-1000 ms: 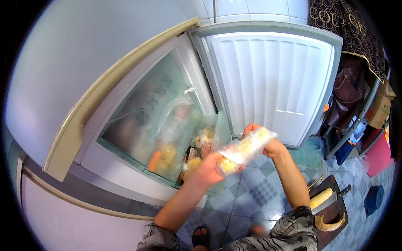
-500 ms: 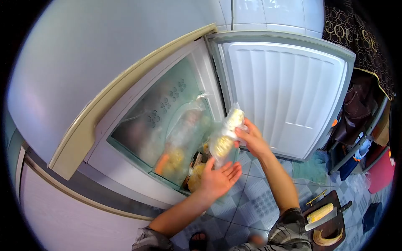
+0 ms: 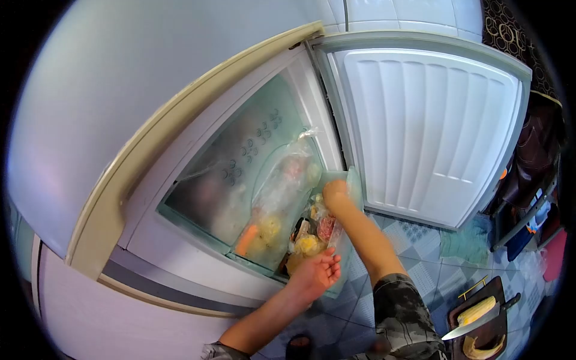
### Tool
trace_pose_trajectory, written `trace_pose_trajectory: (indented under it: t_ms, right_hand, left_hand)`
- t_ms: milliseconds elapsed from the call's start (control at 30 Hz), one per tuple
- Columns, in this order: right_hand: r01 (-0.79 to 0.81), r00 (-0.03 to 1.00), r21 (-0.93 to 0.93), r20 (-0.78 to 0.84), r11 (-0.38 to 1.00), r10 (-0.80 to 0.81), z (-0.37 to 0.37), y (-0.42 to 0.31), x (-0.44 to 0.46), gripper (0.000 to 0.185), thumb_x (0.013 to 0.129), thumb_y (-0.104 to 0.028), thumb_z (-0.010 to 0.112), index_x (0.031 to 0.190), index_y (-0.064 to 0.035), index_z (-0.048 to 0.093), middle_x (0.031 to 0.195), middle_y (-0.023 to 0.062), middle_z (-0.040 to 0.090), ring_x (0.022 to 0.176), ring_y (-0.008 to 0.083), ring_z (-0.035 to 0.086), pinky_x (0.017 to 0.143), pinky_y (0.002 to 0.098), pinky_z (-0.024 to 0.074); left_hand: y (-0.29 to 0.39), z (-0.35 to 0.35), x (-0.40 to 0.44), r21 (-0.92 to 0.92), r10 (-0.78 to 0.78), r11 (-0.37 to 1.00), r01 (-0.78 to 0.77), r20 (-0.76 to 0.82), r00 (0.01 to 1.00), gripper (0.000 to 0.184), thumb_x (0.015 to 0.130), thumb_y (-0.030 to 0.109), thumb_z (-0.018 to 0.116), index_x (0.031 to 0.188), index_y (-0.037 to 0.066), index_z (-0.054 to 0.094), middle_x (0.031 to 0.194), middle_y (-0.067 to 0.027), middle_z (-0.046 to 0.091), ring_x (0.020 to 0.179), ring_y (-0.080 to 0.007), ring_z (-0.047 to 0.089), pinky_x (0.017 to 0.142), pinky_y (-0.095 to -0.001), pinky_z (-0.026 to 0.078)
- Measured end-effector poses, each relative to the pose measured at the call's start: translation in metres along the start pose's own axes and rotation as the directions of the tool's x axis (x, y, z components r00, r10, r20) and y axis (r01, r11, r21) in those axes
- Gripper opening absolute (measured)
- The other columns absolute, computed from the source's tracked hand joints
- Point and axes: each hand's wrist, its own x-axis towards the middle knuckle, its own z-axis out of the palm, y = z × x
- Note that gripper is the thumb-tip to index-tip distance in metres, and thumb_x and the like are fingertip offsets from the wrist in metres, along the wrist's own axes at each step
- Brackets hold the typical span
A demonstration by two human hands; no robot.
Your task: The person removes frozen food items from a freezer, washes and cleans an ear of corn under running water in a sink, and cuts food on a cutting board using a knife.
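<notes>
The right arm (image 3: 369, 243) stretches far out, almost straight. The right hand (image 3: 335, 193) is down at the drawer's (image 3: 355, 186) far corner, with the back of the hand on top. Its fingers are hidden, so you can't tell if they grip. The left arm (image 3: 258, 321) is lower and doesn't reach as far. The left hand (image 3: 315, 275) is by the drawer's near edge, palm turned inward, its loose fingers bent a little.

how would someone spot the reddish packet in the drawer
Find the open white door, then the greenish, clear drawer left of it. Inside, between the right hand and left hand, lies the reddish packet; its mottled red sets it apart from the yellow bundle beside it.
</notes>
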Motion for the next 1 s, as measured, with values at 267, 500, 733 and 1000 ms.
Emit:
trace_pose_trajectory:
  t_ms: [267, 500, 733, 1000]
  right_hand:
    - [0.249, 0.744, 0.598, -0.621, 0.762, 0.245, -0.051, 0.034, -0.096, 0.058, 0.070, -0.024, 0.065, 0.119, -0.0006, 0.044, 0.116, 0.0185, 0.045, 0.110, 0.0327, 0.042, 0.095, 0.0406, 0.0324]
    - [-0.068, 0.992, 0.969, 0.040, 0.239, 0.120, 0.079, 0.010, -0.196, 0.084, 0.083, -0.047, 0.050, 0.134, 0.0062, 0.011, 0.131, 0.0300, 0.027, 0.119, 0.0419, 0.030, 0.100, 0.0433, 0.0258]
    - [-0.226, 0.961, 0.970, 0.238, -0.095, 0.144, 0.128, -0.071, -0.155, 0.085, 0.081, -0.050, 0.052, 0.134, 0.0054, 0.013, 0.127, 0.0289, 0.029, 0.114, 0.0386, 0.035, 0.095, 0.0407, 0.0314]
    - [-0.250, 0.952, 0.913, 0.172, 0.322, 0.251, 0.073, -0.089, -0.108, 0.075, 0.081, -0.047, 0.054, 0.127, 0.0058, 0.028, 0.115, 0.0235, 0.043, 0.101, 0.0321, 0.046, 0.086, 0.0394, 0.0390]
  left_hand:
    - [0.004, 0.018, -0.007, 0.087, 0.025, 0.996, -0.031, 0.065, 0.998, 0.030, 0.079, 0.001, 0.051, 0.108, 0.005, 0.045, 0.090, -0.0080, 0.054, 0.076, -0.0175, 0.052, 0.069, -0.0298, 0.045]
    - [0.010, 0.046, -0.020, 0.189, -0.044, 0.982, 0.004, 0.204, 0.978, 0.029, 0.081, 0.005, 0.052, 0.109, 0.008, 0.046, 0.089, -0.0058, 0.053, 0.073, -0.0146, 0.049, 0.066, -0.0263, 0.042]
    - [0.000, 0.050, -0.032, 0.258, -0.128, 0.963, 0.071, 0.209, 0.969, 0.025, 0.083, 0.010, 0.050, 0.108, 0.009, 0.047, 0.087, -0.0015, 0.051, 0.071, -0.0124, 0.046, 0.064, -0.0247, 0.038]
    - [0.010, 0.034, -0.048, 0.312, -0.013, 0.948, -0.063, 0.238, 0.971, 0.023, 0.084, 0.011, 0.049, 0.107, 0.009, 0.049, 0.087, -0.0041, 0.051, 0.070, -0.0137, 0.047, 0.065, -0.0248, 0.039]
